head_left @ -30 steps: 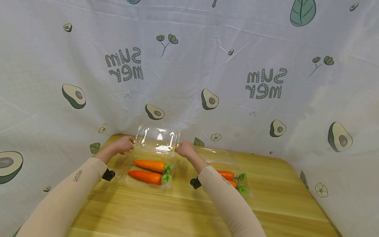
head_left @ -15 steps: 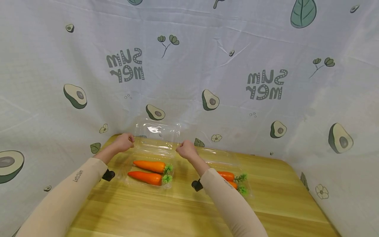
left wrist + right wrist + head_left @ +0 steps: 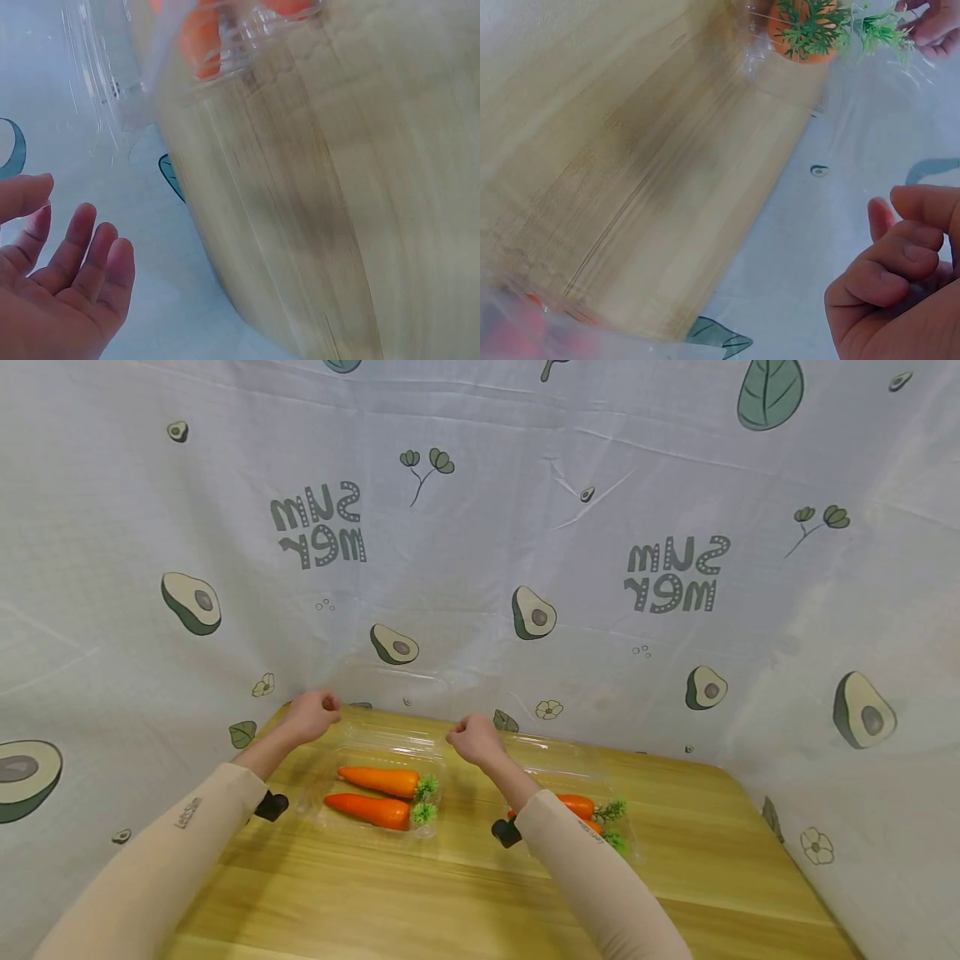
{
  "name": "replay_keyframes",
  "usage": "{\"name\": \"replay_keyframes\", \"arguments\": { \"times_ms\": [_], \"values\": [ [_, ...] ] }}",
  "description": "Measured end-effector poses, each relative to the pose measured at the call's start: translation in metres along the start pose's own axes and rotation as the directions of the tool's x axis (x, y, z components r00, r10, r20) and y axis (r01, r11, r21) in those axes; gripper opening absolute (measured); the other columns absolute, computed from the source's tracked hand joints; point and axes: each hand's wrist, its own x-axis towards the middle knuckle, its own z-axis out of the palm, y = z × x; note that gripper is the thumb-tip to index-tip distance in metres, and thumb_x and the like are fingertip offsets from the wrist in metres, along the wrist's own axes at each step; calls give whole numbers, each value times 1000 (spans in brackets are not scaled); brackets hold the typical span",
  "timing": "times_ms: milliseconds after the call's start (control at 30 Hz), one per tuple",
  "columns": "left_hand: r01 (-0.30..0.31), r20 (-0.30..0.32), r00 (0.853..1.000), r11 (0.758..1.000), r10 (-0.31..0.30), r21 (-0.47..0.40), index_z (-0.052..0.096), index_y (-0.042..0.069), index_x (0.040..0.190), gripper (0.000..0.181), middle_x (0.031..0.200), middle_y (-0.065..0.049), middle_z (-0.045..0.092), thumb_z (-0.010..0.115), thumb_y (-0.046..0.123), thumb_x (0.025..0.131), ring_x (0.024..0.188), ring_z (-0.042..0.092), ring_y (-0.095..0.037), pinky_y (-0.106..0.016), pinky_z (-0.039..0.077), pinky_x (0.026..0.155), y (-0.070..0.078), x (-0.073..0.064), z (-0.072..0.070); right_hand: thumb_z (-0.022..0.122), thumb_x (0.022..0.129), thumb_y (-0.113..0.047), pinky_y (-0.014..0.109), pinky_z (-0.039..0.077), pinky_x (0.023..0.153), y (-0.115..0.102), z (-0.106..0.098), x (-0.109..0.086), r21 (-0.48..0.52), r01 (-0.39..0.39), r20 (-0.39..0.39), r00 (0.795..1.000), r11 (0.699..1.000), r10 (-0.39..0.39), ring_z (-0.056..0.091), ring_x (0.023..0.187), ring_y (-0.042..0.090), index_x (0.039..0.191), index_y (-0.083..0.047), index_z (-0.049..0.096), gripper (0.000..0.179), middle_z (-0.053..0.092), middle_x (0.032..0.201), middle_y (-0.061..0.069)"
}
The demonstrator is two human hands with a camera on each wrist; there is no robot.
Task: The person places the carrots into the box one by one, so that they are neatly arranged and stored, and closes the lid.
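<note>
On the left of the table, a clear plastic clamshell box (image 3: 433, 831) holds two orange carrots (image 3: 377, 780) with green tufts, lying side by side. Its transparent lid (image 3: 390, 737) is swung back towards the curtain. Beside the lid's left edge, my left hand (image 3: 311, 715) has its fingers loosely bent and holds nothing; the left wrist view shows the fingers (image 3: 79, 247) spread a little. My right hand (image 3: 477, 739) is at the lid's right side. In the right wrist view its fingers (image 3: 889, 274) curl loosely with nothing between them.
A second clear clamshell box (image 3: 636, 852) with carrots (image 3: 576, 804) stands to the right, partly hidden by my right forearm, its lid (image 3: 551, 753) laid back. Behind the wooden table (image 3: 420, 902) hangs a white curtain (image 3: 480, 543) printed with avocados.
The clear lid between my hands has tipped back towards the curtain. My left hand has risen slightly away from its edge. The carrots have stayed in place.
</note>
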Motion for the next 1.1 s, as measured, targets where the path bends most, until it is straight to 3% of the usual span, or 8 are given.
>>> {"name": "replay_keyframes", "arguments": {
  "times_ms": [167,333,500,600,767,900,1000,1100],
  "values": [
    [3,-34,999,1000,-4,-28,61,-2,115,22,121,-26,62,55,15,103,106,59,-40,-50,50,88,0,-6,-1,63,98,-17,30,28,50,-1,-1,-1,0,9,1,1000,1000,-9,24,46,12,54,-17,41,49,28,50,-5],
    [-4,-67,998,998,0,-60,62,0,117,23,122,-25,62,54,16,104,108,59,-39,-51,49,91,0,-13,-3,64,97,-19,30,32,53,-4,-4,-5,-2,19,-5,1000,1000,-19,32,50,13,71,-11,67,28,41,55,-3],
    [-16,-92,996,996,8,-86,61,0,120,26,124,-23,62,51,19,105,107,58,-37,-51,49,91,2,-20,-7,64,97,-20,30,39,59,-6,-6,-10,5,36,10,999,999,-36,43,58,14,100,-5,78,20,69,82,7],
    [-20,-96,995,994,10,-103,60,0,124,29,125,-22,61,50,21,106,108,57,-37,-51,49,92,4,-23,-9,64,97,-19,31,40,60,-7,-8,-13,20,36,10,999,999,-36,43,58,16,104,-4,78,21,74,102,13],
    [-23,-134,991,994,9,-105,61,2,123,29,124,-21,62,51,23,106,110,58,-37,-51,49,92,8,-28,-11,64,97,-21,30,40,58,-7,-11,-16,9,39,8,999,999,-39,45,59,14,104,-7,77,21,71,119,14],
    [-34,-182,983,994,14,-102,63,1,122,29,122,-21,64,52,22,105,109,59,-37,-51,49,92,10,-34,-13,65,97,-21,28,36,52,-10,-13,-18,14,34,23,999,999,-35,39,52,12,104,-8,77,20,73,109,13],
    [-47,-210,977,993,23,-109,64,1,119,27,119,-20,64,52,21,105,107,59,-37,-51,50,91,12,-40,-13,65,96,-21,27,32,49,-12,-14,-21,28,27,31,999,999,-28,34,47,11,101,-8,76,17,70,83,9],
    [-66,-238,970,992,38,-110,64,3,116,23,116,-19,65,53,20,105,103,60,-36,-49,50,88,14,-47,-14,66,96,-20,26,32,48,-14,-15,-23,21,34,33,999,999,-34,34,46,10,98,-8,75,16,57,63,2]
  ]
}}
